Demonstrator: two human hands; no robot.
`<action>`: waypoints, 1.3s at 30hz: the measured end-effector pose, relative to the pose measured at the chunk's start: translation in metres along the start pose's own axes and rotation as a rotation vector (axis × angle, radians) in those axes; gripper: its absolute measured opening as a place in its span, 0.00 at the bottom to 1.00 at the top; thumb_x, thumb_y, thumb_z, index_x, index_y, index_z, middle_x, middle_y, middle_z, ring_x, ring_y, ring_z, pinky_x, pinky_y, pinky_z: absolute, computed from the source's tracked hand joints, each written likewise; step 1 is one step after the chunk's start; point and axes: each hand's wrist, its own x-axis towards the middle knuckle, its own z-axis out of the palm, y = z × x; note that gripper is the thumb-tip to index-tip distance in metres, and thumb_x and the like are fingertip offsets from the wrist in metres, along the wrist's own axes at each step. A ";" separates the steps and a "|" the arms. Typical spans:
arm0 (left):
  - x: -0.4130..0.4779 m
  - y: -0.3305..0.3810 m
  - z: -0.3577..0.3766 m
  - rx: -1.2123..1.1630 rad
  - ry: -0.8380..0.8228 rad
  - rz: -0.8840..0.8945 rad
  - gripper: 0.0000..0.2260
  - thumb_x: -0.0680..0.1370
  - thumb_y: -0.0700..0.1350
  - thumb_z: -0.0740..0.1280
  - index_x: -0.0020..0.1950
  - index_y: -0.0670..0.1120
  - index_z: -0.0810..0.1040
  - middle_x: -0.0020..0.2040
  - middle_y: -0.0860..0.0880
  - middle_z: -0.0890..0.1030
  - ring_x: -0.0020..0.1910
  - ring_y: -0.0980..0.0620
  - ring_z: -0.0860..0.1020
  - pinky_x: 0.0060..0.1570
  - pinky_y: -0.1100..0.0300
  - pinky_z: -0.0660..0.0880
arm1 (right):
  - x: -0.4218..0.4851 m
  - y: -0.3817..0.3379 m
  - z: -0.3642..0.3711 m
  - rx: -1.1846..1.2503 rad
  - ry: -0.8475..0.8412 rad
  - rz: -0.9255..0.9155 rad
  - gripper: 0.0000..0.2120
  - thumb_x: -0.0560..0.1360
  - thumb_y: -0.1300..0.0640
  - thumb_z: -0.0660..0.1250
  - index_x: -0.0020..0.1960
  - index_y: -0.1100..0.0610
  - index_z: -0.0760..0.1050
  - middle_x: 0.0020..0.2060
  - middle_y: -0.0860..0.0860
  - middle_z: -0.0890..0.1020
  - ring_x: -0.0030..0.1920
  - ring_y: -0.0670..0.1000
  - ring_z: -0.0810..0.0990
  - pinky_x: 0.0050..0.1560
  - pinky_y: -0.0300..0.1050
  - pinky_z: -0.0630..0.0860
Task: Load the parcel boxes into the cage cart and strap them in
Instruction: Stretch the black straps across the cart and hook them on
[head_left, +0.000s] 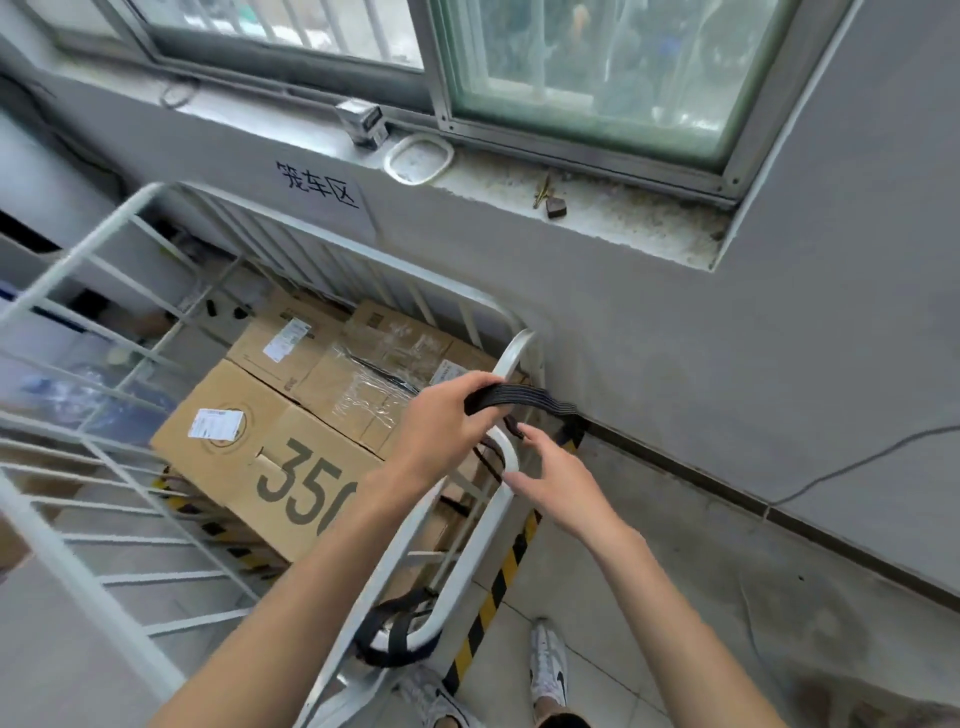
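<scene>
parcel boxes (291, 457) lay packed inside the cage cart (485, 525), below and to the left of my left hand (441, 431), which gripped a bundled black strap (498, 397) above the cart's near rail. my right hand (558, 480) hung just beside that rail, fingers loosely spread, holding nothing i could make out.
</scene>
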 end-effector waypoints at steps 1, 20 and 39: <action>-0.006 0.013 -0.021 -0.011 0.027 0.014 0.13 0.77 0.49 0.71 0.61 0.51 0.82 0.50 0.56 0.84 0.49 0.56 0.81 0.51 0.54 0.78 | -0.001 -0.017 -0.001 0.003 -0.036 -0.052 0.36 0.77 0.45 0.69 0.80 0.45 0.56 0.76 0.47 0.68 0.74 0.51 0.68 0.69 0.52 0.69; -0.160 0.000 -0.146 -0.459 0.297 -0.228 0.22 0.77 0.57 0.69 0.69 0.53 0.71 0.63 0.55 0.79 0.62 0.63 0.77 0.58 0.65 0.74 | -0.088 -0.289 0.004 0.381 -0.230 -0.701 0.09 0.85 0.60 0.58 0.58 0.64 0.72 0.54 0.61 0.83 0.53 0.56 0.85 0.52 0.51 0.83; -0.308 -0.110 -0.266 -0.797 0.755 -0.387 0.06 0.82 0.44 0.67 0.51 0.42 0.80 0.42 0.45 0.87 0.42 0.45 0.87 0.34 0.54 0.82 | -0.123 -0.298 0.215 -0.114 -0.769 -0.550 0.14 0.79 0.42 0.66 0.59 0.47 0.76 0.57 0.59 0.82 0.54 0.53 0.83 0.54 0.43 0.80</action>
